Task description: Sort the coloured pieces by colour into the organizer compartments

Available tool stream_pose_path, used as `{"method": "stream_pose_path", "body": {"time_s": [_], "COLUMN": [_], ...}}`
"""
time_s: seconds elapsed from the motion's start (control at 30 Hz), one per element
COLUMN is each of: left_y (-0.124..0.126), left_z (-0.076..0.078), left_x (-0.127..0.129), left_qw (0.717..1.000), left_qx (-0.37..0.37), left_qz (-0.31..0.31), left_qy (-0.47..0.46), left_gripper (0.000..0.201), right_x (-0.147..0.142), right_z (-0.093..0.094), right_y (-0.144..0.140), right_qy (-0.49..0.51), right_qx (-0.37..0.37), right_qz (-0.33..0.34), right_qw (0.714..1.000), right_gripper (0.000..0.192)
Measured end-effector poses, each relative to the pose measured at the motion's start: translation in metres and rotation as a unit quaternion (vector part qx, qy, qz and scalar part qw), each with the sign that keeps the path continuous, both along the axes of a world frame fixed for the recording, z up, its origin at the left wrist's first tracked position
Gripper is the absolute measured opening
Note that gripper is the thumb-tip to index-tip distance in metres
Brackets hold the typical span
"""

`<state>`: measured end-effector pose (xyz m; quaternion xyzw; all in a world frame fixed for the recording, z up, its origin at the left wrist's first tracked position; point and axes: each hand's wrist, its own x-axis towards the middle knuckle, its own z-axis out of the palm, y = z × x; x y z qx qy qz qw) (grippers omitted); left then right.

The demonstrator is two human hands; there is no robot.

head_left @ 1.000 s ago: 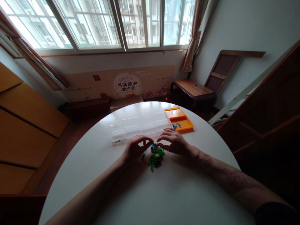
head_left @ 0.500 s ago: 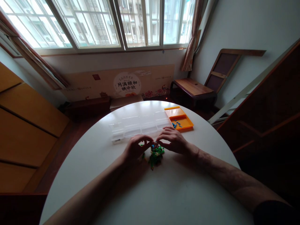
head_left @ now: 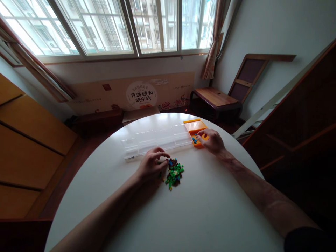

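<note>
Small plastic pieces [head_left: 174, 173], mostly green with some blue and brown, lie heaped just below the middle of the frame on the white round table [head_left: 199, 217], close enough for both arms to reach. The left hand [head_left: 151, 165] rests at the heap's left edge, fingers loosely curled, thumb and forefinger nearly meeting; whether they pinch a piece is too small to tell. The right hand [head_left: 214, 140] lies up and to the right over the orange tray [head_left: 195, 126], fingertips down among a few blue pieces [head_left: 194, 140] there, its grip hidden. A clear divided box [head_left: 154, 140] lies between heap and far table edge, touching the tray. Beyond stand a wooden bench [head_left: 216, 99] and windows [head_left: 105, 26].
</note>
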<state>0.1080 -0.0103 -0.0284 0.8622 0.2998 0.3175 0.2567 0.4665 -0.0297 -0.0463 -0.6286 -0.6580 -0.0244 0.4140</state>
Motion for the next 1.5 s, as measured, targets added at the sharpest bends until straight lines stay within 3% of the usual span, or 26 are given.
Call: {"method": "stream_pose_path", "body": {"time_s": [0.4,0.63,0.77,1.17,1.33,1.4,1.5], "left_y": [0.004,0.001,-0.001,-0.002,-0.002,-0.003,-0.006], "left_z": [-0.002,-0.003,-0.003,0.000,0.000,0.001,0.004], "left_x": [0.002,0.010,0.010,0.013,0.013,0.013,0.010], "left_qw": [1.000,0.999,0.999,0.997,0.996,0.997,0.999], "left_qx": [0.027,0.027,0.028,-0.002,0.011,0.020,0.023], "left_qz": [-0.013,-0.015,-0.024,-0.076,-0.077,-0.057,-0.013], "left_qy": [0.007,-0.018,-0.009,-0.014,-0.041,-0.043,-0.031], "left_gripper": [0.015,0.017,0.019,0.021,0.017,0.016,0.013], "right_x": [-0.022,-0.067,-0.084,-0.087,-0.088,-0.084,-0.066], "right_z": [0.010,0.019,0.016,0.007,0.013,0.017,0.019], "right_y": [-0.009,-0.029,-0.033,-0.030,-0.031,-0.031,-0.026], "right_qy": [0.004,-0.054,-0.097,-0.155,-0.139,-0.119,-0.066], "right_qx": [0.031,0.073,0.098,0.126,0.149,0.147,0.133], "right_qz": [0.050,0.259,0.325,0.317,0.318,0.299,0.213], "right_qw": [0.998,0.962,0.936,0.927,0.926,0.935,0.966], "right_gripper": [0.014,0.006,0.005,0.010,0.006,0.005,0.005]}}
